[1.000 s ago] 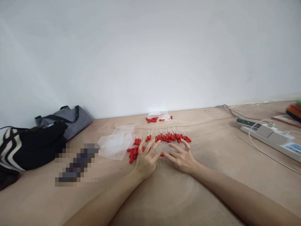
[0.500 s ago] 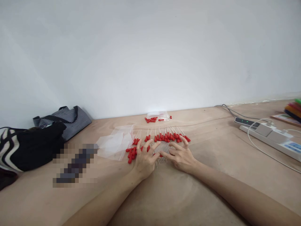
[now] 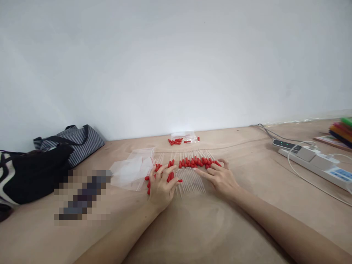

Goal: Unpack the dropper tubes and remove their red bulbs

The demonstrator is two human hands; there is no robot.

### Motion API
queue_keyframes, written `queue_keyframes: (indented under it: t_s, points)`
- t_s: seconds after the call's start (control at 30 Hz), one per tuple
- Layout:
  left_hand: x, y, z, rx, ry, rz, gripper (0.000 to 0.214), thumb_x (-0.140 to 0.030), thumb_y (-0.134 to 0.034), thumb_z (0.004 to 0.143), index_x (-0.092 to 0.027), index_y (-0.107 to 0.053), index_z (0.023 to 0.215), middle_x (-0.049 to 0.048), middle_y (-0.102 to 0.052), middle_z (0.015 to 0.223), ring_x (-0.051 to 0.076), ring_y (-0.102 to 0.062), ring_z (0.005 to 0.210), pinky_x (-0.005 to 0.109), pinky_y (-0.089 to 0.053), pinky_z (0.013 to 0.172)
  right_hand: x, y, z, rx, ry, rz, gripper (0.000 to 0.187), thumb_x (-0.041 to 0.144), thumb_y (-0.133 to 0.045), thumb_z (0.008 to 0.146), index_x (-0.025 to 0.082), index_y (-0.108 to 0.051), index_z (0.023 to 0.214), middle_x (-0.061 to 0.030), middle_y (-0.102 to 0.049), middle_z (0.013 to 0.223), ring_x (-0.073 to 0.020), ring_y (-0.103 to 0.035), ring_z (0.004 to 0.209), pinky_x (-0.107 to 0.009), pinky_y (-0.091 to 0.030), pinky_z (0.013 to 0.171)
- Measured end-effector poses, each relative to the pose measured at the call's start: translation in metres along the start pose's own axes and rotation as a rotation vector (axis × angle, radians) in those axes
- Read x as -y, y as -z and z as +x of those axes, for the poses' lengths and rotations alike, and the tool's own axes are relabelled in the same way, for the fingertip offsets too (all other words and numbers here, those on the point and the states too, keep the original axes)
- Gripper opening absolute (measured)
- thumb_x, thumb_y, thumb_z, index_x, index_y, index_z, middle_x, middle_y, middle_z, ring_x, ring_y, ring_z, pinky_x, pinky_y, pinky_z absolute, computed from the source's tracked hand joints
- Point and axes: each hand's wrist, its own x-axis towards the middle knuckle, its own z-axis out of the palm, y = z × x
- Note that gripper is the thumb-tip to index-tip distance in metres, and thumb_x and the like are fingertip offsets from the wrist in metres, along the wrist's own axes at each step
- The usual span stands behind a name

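Observation:
Glass droppers with red rubber bulbs lie side by side in a row, their thin tubes pointing away from me. Nearer to me is a second row of clear glass tubes. My left hand rests over a cluster of red bulbs at the left end, fingers apart and bent; it covers part of them. One red bulb shows beside its thumb. My right hand has its index finger stretched to the upper ends of the clear tubes, while its other fingers lie bent by the right-hand bulbs.
Clear zip bags lie left of the droppers. Loose red bulbs and a small bag sit near the wall. A striped bag and black bag are at left. At right are a power strip and coloured stack.
My hands have moved apart, the right one to the right and the left one slightly left. More of the clear tubes between them shows now.

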Motion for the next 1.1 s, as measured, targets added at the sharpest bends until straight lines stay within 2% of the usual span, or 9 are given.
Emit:
queue_keyframes:
  t_s: [0.1, 0.17, 0.23, 0.33, 0.47, 0.57, 0.63, 0.9, 1.1]
  points:
    - [0.003, 0.003, 0.002, 0.015, 0.061, -0.041, 0.014, -0.031, -0.052, 0.08, -0.025, -0.064, 0.075, 0.0029, -0.064, 0.086, 0.02, -0.053, 0.086, 0.04, -0.033, 0.08, -0.005, 0.0, -0.003, 0.128, -0.153, 0.039, 0.039, 0.009, -0.038, 0.08, 0.019, -0.052, 0.114, -0.0047, -0.06, 0.079, -0.0141, -0.05, 0.068, -0.03, -0.031, 0.07]
    - [0.006, 0.005, 0.003, 0.04, 0.089, -0.051, 0.016, -0.029, -0.049, 0.082, -0.025, -0.064, 0.079, 0.0018, -0.063, 0.076, 0.017, -0.055, 0.077, 0.036, -0.032, 0.076, -0.003, -0.002, -0.004, 0.2, -0.236, 0.07, 0.038, 0.008, -0.037, 0.079, 0.014, -0.052, 0.113, -0.0081, -0.058, 0.088, -0.0149, -0.051, 0.069, -0.027, -0.033, 0.064]
    - [0.015, 0.007, 0.003, 0.069, 0.144, -0.025, 0.018, -0.026, -0.045, 0.084, -0.024, -0.063, 0.087, 0.0026, -0.063, 0.078, 0.016, -0.055, 0.076, 0.036, -0.032, 0.075, 0.0, -0.005, -0.005, 0.238, -0.276, 0.118, 0.041, 0.005, -0.036, 0.077, 0.013, -0.049, 0.114, -0.0097, -0.055, 0.092, -0.0152, -0.051, 0.071, -0.026, -0.036, 0.062]
    - [0.037, 0.012, 0.003, 0.146, 0.285, -0.013, 0.025, -0.019, -0.038, 0.083, -0.02, -0.059, 0.097, 0.0059, -0.061, 0.084, 0.019, -0.055, 0.081, 0.036, -0.035, 0.074, 0.003, -0.01, -0.006, 0.229, -0.311, 0.195, 0.042, 0.001, -0.034, 0.074, 0.013, -0.049, 0.112, -0.0101, -0.052, 0.093, -0.0154, -0.051, 0.076, -0.025, -0.039, 0.066]
    - [0.067, 0.021, 0.003, 0.3, 0.521, -0.18, 0.031, -0.021, -0.041, 0.075, -0.017, -0.05, 0.105, 0.0032, -0.059, 0.079, 0.016, -0.056, 0.074, 0.028, -0.043, 0.065, 0.002, -0.021, -0.006, 0.174, -0.306, 0.246, 0.036, -0.002, -0.032, 0.074, 0.013, -0.052, 0.099, -0.0092, -0.053, 0.089, -0.0156, -0.051, 0.077, -0.025, -0.04, 0.066]
    - [0.078, 0.026, 0.003, 0.354, 0.687, -0.264, 0.026, -0.027, -0.048, 0.07, -0.019, -0.048, 0.094, -0.0009, -0.058, 0.071, 0.013, -0.056, 0.062, 0.023, -0.043, 0.057, 0.003, -0.029, -0.006, 0.112, -0.267, 0.244, 0.032, -0.004, -0.031, 0.073, 0.013, -0.054, 0.089, -0.0086, -0.053, 0.084, -0.0153, -0.051, 0.075, -0.025, -0.041, 0.065]
    - [0.078, 0.028, 0.003, 0.355, 0.743, -0.27, 0.019, -0.03, -0.05, 0.068, -0.019, -0.048, 0.084, -0.0019, -0.057, 0.068, 0.012, -0.055, 0.058, 0.022, -0.043, 0.054, 0.005, -0.031, -0.005, 0.081, -0.243, 0.249, 0.028, -0.002, -0.033, 0.074, 0.013, -0.054, 0.083, -0.0088, -0.052, 0.082, -0.0153, -0.052, 0.075, -0.025, -0.042, 0.065]
    - [0.053, 0.021, 0.006, 0.378, 0.709, -0.314, 0.012, -0.032, -0.049, 0.07, -0.02, -0.048, 0.069, -0.0052, -0.053, 0.055, 0.011, -0.051, 0.049, 0.022, -0.04, 0.05, 0.015, -0.029, -0.003, 0.04, -0.192, 0.381, 0.023, 0.006, -0.035, 0.08, 0.013, -0.056, 0.084, -0.0098, -0.052, 0.088, -0.0162, -0.052, 0.081, -0.028, -0.046, 0.072]
    - [0.049, 0.005, 0.011, 0.394, 0.668, -0.349, 0.008, -0.023, -0.046, 0.07, -0.019, -0.052, 0.072, -0.0005, -0.061, 0.067, 0.013, -0.057, 0.061, 0.023, -0.045, 0.058, 0.016, -0.026, -0.003, 0.031, -0.192, 0.379, 0.023, 0.007, -0.035, 0.081, 0.013, -0.056, 0.089, -0.009, -0.052, 0.088, -0.0156, -0.052, 0.081, -0.028, -0.045, 0.072]
